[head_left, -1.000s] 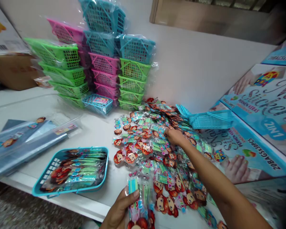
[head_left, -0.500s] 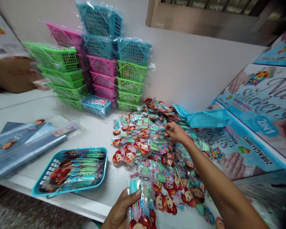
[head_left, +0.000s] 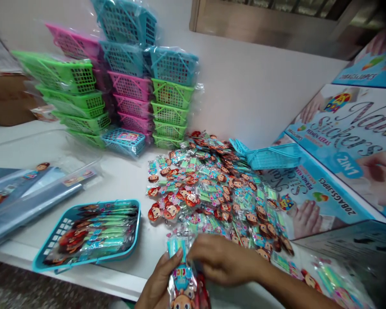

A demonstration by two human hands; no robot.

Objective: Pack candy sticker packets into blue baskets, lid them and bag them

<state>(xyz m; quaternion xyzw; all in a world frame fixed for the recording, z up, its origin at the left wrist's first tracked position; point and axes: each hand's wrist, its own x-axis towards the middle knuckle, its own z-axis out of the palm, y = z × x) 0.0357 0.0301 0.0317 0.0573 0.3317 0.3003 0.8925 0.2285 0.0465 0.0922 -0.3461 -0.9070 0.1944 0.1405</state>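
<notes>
Wall [head_left: 244,90] at twelve o'clock, white table [head_left: 128,180] below: our left hand [head_left: 157,281] grips cartoon-printed sachets [head_left: 182,274]; whether our right hand [head_left: 225,259] does, we cannot tell

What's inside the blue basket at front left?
The blue basket holds overlapping clear packets, some showing green strips. Anything beneath them is covered and can't be seen.

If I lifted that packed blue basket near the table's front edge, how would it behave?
The blue basket looks like thin lattice plastic, so it may flex slightly. Crowded with packets, it's probably heavier than a bare one. Its top looks open, so the glossy packets might slide out if tilted.
</notes>
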